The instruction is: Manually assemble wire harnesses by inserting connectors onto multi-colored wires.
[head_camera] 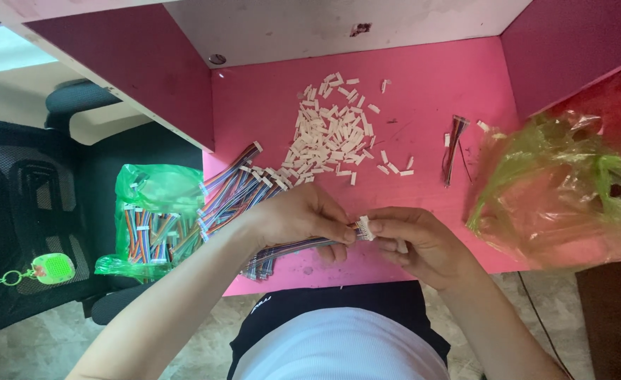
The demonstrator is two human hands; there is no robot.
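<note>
Fingers [339, 229] of left hand [303, 218] pinch rainbow wire strip [289, 248]; right hand [412, 243] pinches white plug [364, 228], below white plug pile [331, 134]. Crooked push might bend wire ends.

Pink table [423, 77] bears white connectors [331, 134], ribbon cables [236, 193], green bag [557, 190]

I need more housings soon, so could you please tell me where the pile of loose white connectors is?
In the head view, the pile of white connectors lies on the pink table near its far edge, beyond both hands and right of the rainbow cable bundles.
</note>
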